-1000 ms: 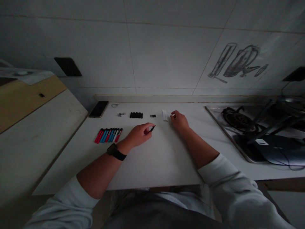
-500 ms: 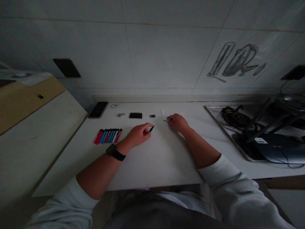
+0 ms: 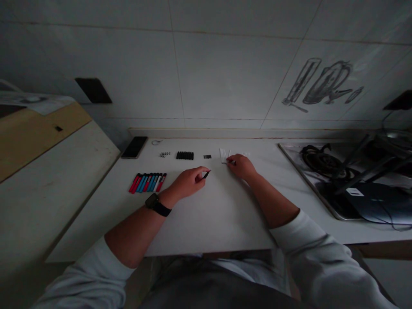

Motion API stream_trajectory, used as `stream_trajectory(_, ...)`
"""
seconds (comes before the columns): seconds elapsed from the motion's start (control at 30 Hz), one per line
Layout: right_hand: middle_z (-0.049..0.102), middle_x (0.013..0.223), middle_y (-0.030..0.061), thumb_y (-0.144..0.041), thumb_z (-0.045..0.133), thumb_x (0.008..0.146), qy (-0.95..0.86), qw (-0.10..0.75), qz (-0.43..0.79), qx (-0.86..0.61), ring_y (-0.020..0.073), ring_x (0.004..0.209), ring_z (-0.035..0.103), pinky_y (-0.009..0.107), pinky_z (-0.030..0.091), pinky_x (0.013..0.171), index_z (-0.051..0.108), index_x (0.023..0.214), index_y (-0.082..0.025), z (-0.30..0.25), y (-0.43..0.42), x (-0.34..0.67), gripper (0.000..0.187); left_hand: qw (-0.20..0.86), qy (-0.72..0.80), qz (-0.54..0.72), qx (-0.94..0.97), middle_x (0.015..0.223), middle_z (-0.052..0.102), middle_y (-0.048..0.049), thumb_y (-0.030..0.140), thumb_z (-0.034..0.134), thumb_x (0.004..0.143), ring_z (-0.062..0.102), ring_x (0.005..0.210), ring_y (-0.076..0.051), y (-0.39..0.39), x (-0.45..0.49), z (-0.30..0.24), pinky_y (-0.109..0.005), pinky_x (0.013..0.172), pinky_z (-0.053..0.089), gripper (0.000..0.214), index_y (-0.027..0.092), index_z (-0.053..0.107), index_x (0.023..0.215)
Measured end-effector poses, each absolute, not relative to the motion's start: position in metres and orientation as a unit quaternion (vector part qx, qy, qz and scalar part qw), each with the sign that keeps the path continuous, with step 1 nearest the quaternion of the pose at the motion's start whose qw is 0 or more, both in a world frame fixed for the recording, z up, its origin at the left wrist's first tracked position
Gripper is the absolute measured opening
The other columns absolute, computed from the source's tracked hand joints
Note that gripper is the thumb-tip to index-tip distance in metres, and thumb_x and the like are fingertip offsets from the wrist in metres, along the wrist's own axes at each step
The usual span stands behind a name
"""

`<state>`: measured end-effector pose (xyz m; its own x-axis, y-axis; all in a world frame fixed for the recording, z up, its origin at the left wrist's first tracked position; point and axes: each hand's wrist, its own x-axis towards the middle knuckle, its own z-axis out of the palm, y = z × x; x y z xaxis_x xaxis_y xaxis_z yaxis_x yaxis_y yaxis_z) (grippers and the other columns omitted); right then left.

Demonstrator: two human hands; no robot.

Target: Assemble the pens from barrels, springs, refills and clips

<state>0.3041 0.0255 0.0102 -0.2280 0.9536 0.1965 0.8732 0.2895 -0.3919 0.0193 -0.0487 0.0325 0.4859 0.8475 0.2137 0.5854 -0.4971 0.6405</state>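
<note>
Delicately, a left hand [image 3: 189,181] pinches a small black pointed piece [image 3: 206,174] just above the white desk [image 3: 206,223], its grip closed on the piece between thumb and forefinger, while the right hand [image 3: 243,166] reaches to a row of slim white rods [image 3: 222,156] lying on the desk's far half. The right grip's fingertips sit close together at the rods' near end; whether they have closed on one cannot be told from this angle.

The black piece looks light and stiff, probably smooth plastic apt to twist between dry fingers; its rear end, where the pinch sits, seems the surest hold, leaving the narrow tip free. The rods appear lighter yet, straight and thin, likely to roll at a nudge and perhaps to bend if squeezed hard; a gentle two-finger hold near one end looks best.

Compared with one second earlier, the right hand has shifted left, from just beside the row to its near right corner, and a rod now slants apart from its neighbours. Small pale pieces [image 3: 246,153] now show beyond that hand. The left hand stays put, as do the black cylinders [image 3: 185,156] and the coloured barrels [image 3: 147,183].
</note>
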Motion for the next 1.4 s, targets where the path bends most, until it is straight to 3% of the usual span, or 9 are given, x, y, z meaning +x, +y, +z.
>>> stream_trajectory(0.2,0.074,0.116,0.0115,-0.024,0.068,0.091,-0.79,0.207,0.071,-0.573,0.0237,0.108,0.067,0.034,0.048,0.1,0.077,0.112,-0.02,0.009,0.026,0.303,0.023,0.249,0.429,0.263,0.827,0.081,0.066,0.0002,0.019,0.06,0.088,0.06,0.073,-0.016,-0.048,0.019,0.032,-0.028,0.071,0.045,0.04,0.023,0.065,0.128)
stream_trajectory(1.13,0.076,0.112,0.0078,-0.022,0.069,0.091,-0.792,0.203,0.076,-0.57,0.0211,0.095,0.068,0.032,0.05,0.089,0.078,0.11,-0.022,0.004,0.035,0.311,0.021,0.252,0.421,0.274,0.827,0.079,0.063,0.0018,0.017,0.06,0.088,0.057,0.07,-0.014,-0.046,0.019,0.027,-0.026,0.067,0.043,0.041,0.023,0.066,0.128)
stream_trajectory(1.27,0.075,0.109,0.0095,-0.028,0.064,0.094,-0.789,0.262,0.091,-0.548,0.0196,0.085,0.067,0.032,0.051,0.083,0.077,0.11,-0.021,0.011,0.026,0.302,0.022,0.251,0.423,0.276,0.826,0.078,0.063,0.0021,0.017,0.06,0.088,0.057,0.069,-0.013,-0.046,0.019,0.027,-0.026,0.067,0.042,0.041,0.022,0.066,0.128)
stream_trajectory(1.4,0.076,0.097,0.0061,-0.039,0.062,0.095,-0.784,0.337,0.217,-0.474,0.0176,0.08,0.067,0.03,0.051,0.076,0.076,0.107,-0.022,0.018,0.006,0.275,0.025,0.247,0.427,0.276,0.825,0.08,0.064,0.0019,0.018,0.061,0.089,0.057,0.071,-0.013,-0.046,0.02,0.028,-0.026,0.068,0.042,0.041,0.022,0.065,0.129)
